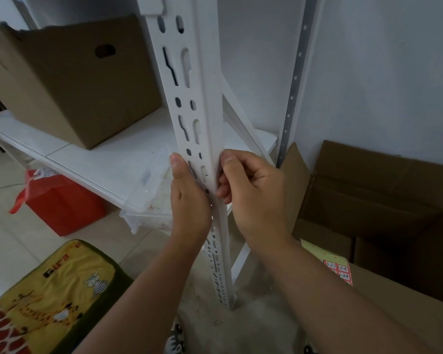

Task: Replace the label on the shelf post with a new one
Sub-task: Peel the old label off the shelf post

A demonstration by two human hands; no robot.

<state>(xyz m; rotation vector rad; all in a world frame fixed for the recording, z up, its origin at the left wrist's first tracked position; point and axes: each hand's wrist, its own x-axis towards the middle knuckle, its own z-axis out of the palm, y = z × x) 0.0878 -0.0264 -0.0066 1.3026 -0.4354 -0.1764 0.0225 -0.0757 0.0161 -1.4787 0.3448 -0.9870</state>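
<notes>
The white slotted shelf post [202, 111] stands upright in the middle of the view. My left hand [189, 198] grips it from the left, thumb lying up the front face. My right hand [251, 192] is at the post's right edge at the same height, with thumb and curled fingers pinching there. Only a pale sliver that may be the label [219, 172] shows between those fingertips; the rest is hidden. A sheet of red stickers with handwritten numbers [339, 270] lies on a cardboard box at the lower right.
A white shelf board [92, 154] carries a brown cardboard box [82, 80] and a clear plastic tray [151, 195]. A red bag [62, 203] and a yellow cushion [54, 297] sit on the floor to the left. Open cardboard boxes [374, 200] stand to the right by the wall.
</notes>
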